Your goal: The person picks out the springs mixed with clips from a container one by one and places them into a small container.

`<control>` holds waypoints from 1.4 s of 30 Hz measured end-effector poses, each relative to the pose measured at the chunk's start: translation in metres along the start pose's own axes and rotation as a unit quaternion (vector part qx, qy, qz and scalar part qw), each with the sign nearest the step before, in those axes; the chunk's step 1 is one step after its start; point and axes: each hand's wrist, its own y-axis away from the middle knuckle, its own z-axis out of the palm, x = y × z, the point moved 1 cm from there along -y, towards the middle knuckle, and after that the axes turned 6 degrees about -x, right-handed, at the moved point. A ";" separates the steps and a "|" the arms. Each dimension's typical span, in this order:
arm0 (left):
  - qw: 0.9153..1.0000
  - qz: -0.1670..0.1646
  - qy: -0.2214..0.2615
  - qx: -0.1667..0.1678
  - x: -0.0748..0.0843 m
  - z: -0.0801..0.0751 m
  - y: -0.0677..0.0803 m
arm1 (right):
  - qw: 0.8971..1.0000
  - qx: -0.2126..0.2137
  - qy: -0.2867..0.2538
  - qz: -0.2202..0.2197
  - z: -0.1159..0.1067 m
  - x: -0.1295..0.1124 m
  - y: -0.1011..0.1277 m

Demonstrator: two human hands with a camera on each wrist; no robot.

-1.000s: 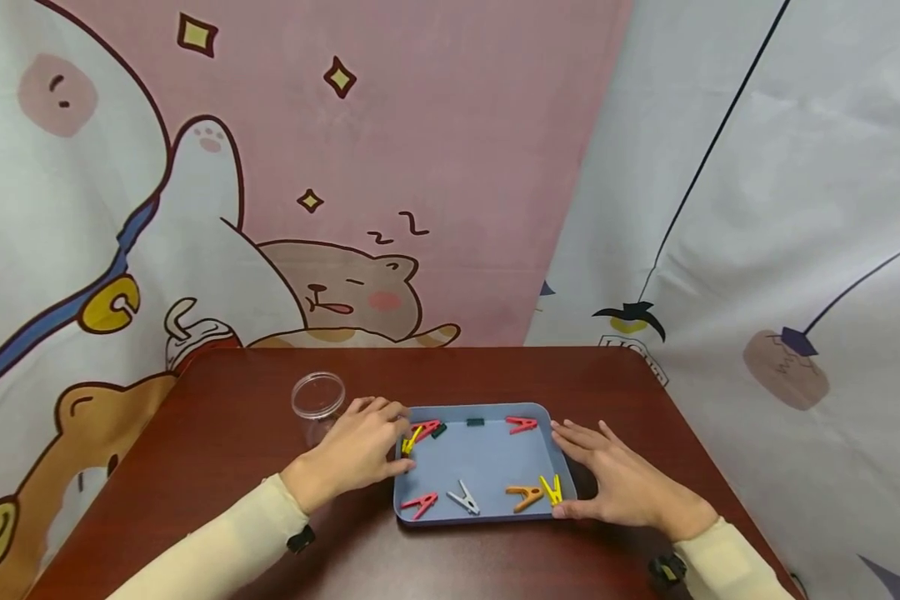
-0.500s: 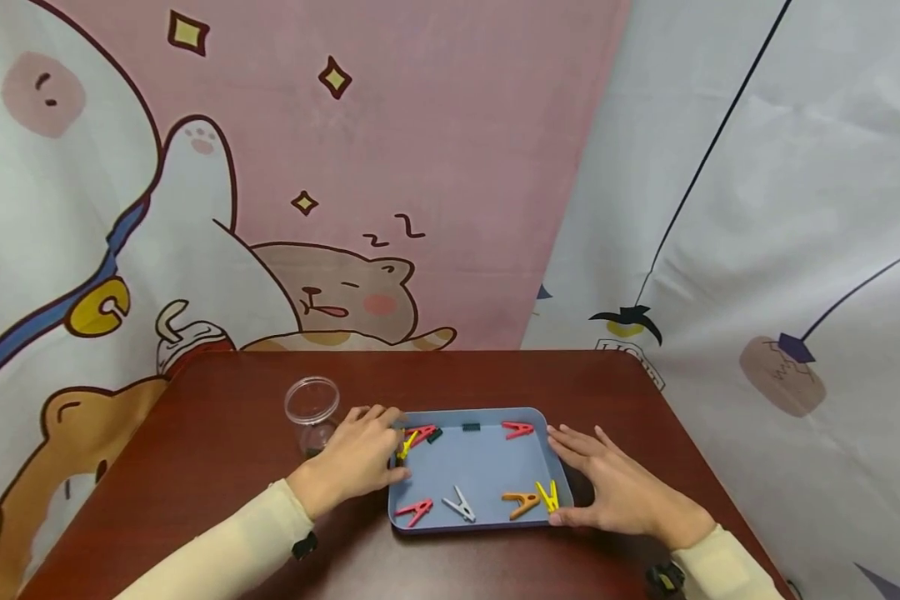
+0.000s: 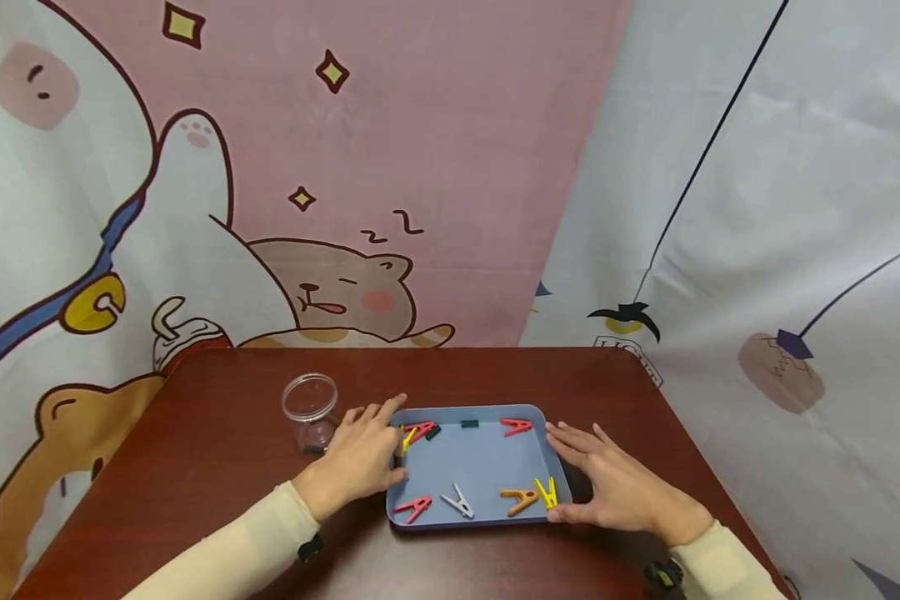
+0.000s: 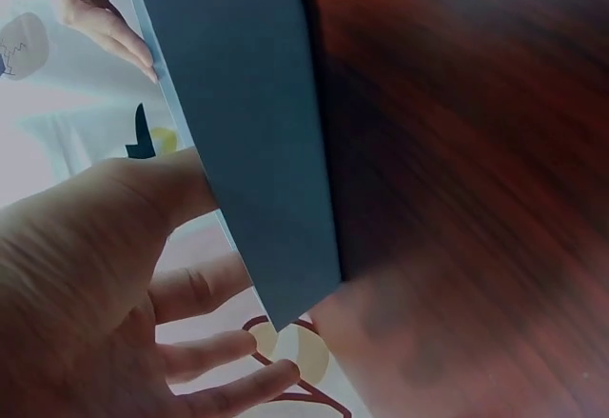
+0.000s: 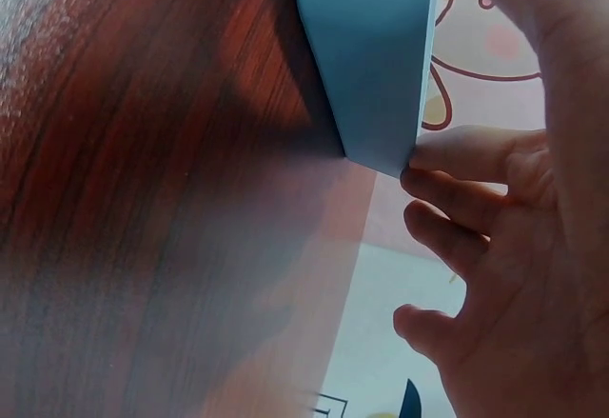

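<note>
Steadying the blue tray (image 3: 480,461) between our two hands, we are working at a dark wooden table (image 3: 217,433). Our left hand (image 3: 363,457) is resting flat against the tray's left wall, fingers nearly straight and fanned, thumb along the rim, gripping nothing. Our right hand (image 3: 607,483) is pressing the tray's right wall the same way, fingers loosely extended, thumb by the near right corner. Inside the tray are lying small pegs: a red peg (image 3: 516,427) near the far wall, a yellow peg (image 3: 547,492) by the right wall, a white peg (image 3: 457,502) and another red peg (image 3: 412,507) near the front wall. A clear jar (image 3: 311,408) is standing upright left of the tray, just beyond our left fingers. We judge we are settling the tray in place; picking a peg would need one hand lifting off the wall and pinching inside.
</note>
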 end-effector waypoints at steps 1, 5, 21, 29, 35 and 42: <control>1.000 -0.001 0.004 -0.002 0.000 0.000 0.000 | 1.000 0.000 0.001 -0.001 0.000 0.000 0.000; 0.999 -0.003 0.029 -0.018 0.002 0.001 0.000 | 1.000 0.002 0.005 0.000 0.001 0.000 0.001; 0.999 -0.013 0.012 -0.049 0.007 -0.006 -0.002 | 1.000 0.007 0.007 -0.003 -0.001 -0.004 0.001; 1.000 0.020 0.015 -0.007 0.005 -0.001 0.002 | 1.000 0.010 0.004 -0.002 -0.003 -0.005 0.002; 0.999 0.039 0.015 0.023 0.002 -0.001 0.004 | 1.000 0.011 0.009 -0.005 -0.005 -0.005 0.000; 0.997 0.049 0.027 0.043 0.001 0.000 0.009 | 1.000 0.011 0.010 -0.011 -0.004 -0.007 0.001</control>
